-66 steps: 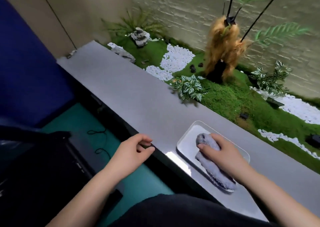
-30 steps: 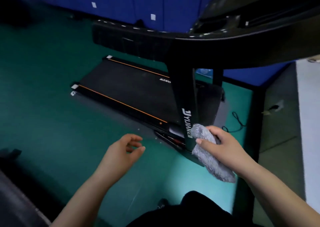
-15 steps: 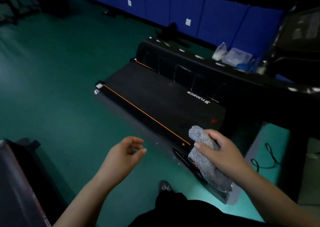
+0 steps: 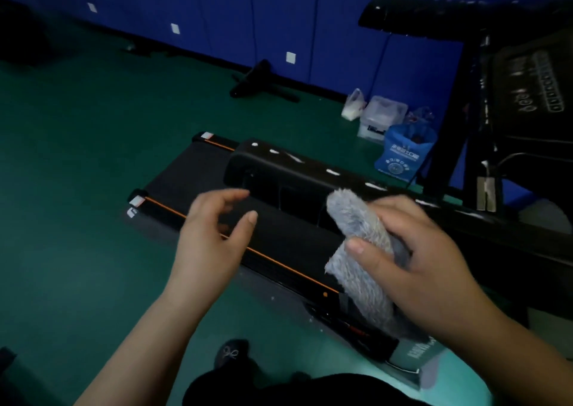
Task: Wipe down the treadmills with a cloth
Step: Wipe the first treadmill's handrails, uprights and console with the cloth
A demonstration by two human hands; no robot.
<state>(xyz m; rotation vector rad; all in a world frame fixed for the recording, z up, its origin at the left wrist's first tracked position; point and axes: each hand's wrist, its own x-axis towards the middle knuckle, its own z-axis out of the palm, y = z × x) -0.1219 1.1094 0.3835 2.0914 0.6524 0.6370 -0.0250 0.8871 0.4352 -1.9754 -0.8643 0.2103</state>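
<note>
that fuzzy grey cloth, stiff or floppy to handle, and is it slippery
Probably floppy: the grey cloth bends and hangs below the right hand gripping it. Likely light, since one hand alone holds it up. Its fuzzy pile should grip rather than slide, I would guess.

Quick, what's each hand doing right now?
Left hand: open, fingers loosely curled, holding nothing.
Right hand: grips the grey cloth.

My right hand (image 4: 424,263) grips the grey cloth (image 4: 359,250) above the black treadmill (image 4: 279,238) on the green floor (image 4: 77,157); my left hand (image 4: 210,238) hovers beside it, fingers loosely spread.
</note>
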